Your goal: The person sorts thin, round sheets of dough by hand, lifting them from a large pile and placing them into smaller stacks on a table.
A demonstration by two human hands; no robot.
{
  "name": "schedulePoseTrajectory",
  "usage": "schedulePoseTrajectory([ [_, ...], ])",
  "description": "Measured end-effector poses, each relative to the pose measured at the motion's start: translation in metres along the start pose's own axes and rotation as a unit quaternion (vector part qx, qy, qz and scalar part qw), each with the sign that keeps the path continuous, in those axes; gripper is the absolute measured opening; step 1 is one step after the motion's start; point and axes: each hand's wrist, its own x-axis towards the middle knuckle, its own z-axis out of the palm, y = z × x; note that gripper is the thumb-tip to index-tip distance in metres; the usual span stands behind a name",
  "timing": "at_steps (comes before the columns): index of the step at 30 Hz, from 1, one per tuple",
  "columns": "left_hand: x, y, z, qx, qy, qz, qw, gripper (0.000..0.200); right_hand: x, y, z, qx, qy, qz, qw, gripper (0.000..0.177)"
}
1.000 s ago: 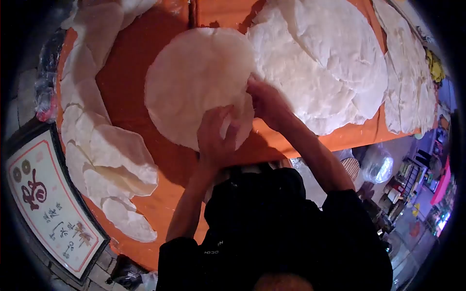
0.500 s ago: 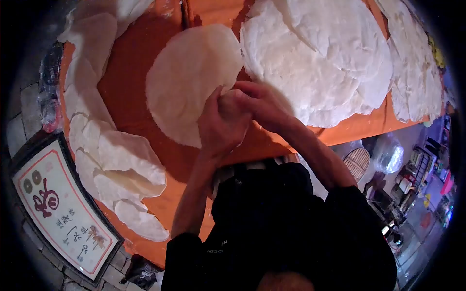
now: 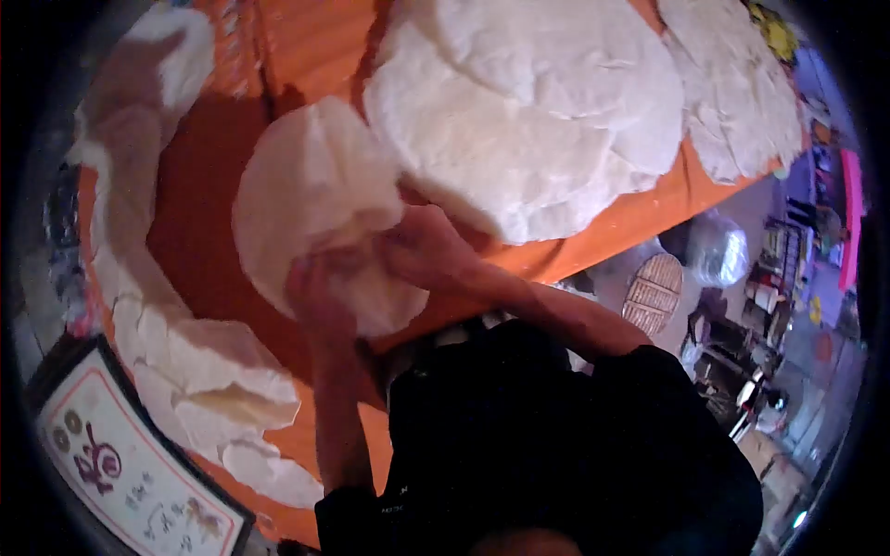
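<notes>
A thin, pale round sheet, like a flatbread or dough sheet, lies on the orange cloth in front of me, creased and partly lifted near my hands. My right hand is closed on the sheet's right part, fingers bent inward. My left hand is over the lower part of the same sheet, touching it; its fingers are smeared by motion. Just to the right lies a wide pile of similar pale sheets, overlapping one another.
Orange cloth covers the table. More pale sheets run along its left edge, and another stack is at the far right. A framed sign stands lower left. A woven bamboo piece and plastic-wrapped goods are right, below the table.
My hands were together at the flat sheet's lower right edge; now they are apart, lower and further left, and the sheet is wrinkled and folded up. The view has shifted.
</notes>
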Motion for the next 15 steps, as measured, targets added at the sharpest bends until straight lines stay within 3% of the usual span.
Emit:
schedulePoseTrajectory([
  [1,-0.001,-0.001,-0.009,-0.249,0.039,-0.126,0.959,0.029,-0.002,-0.014,-0.009,0.036,0.004,0.033,0.999,0.023],
  [2,0.000,0.000,-0.021,-0.474,0.073,-0.247,0.842,0.034,-0.003,-0.035,-0.029,0.123,-0.009,0.064,0.990,0.022],
  [3,0.000,0.002,-0.041,-0.497,0.118,-0.295,0.807,0.035,-0.004,-0.045,-0.049,0.211,-0.024,0.094,0.973,0.020],
  [4,-0.003,-0.003,-0.059,-0.525,0.145,-0.333,0.770,0.037,0.000,-0.044,-0.075,0.083,0.041,-0.009,0.996,0.018],
  [5,-0.007,-0.008,-0.077,-0.551,0.176,-0.368,0.728,0.039,0.003,-0.041,-0.120,0.129,0.053,-0.044,0.989,0.018],
  [6,-0.011,-0.010,-0.089,-0.541,0.179,-0.362,0.738,0.041,0.000,-0.060,-0.174,-0.303,0.050,-0.234,0.923,0.022],
  [8,-0.020,-0.013,-0.111,-0.492,0.179,-0.331,0.785,0.045,-0.017,-0.114,-0.271,-0.580,0.098,-0.368,0.721,0.031],
  [9,-0.024,-0.014,-0.121,-0.451,0.180,-0.306,0.819,0.047,-0.029,-0.143,-0.298,-0.591,0.167,-0.355,0.705,0.032],
  [10,-0.028,-0.019,-0.127,-0.431,0.186,-0.290,0.834,0.048,-0.043,-0.173,-0.304,-0.550,0.248,-0.313,0.733,0.033],
  [11,-0.025,-0.018,-0.129,-0.411,0.191,-0.276,0.848,0.048,-0.052,-0.194,-0.304,-0.542,0.289,-0.300,0.730,0.035],
  [14,-0.013,0.011,-0.130,-0.405,0.151,-0.302,0.850,0.046,-0.060,-0.225,-0.288,-0.618,0.303,-0.284,0.667,0.040],
  [15,-0.011,-0.015,-0.133,-0.365,0.177,-0.285,0.868,0.044,-0.057,-0.222,-0.285,-0.650,0.279,-0.278,0.650,0.042],
])
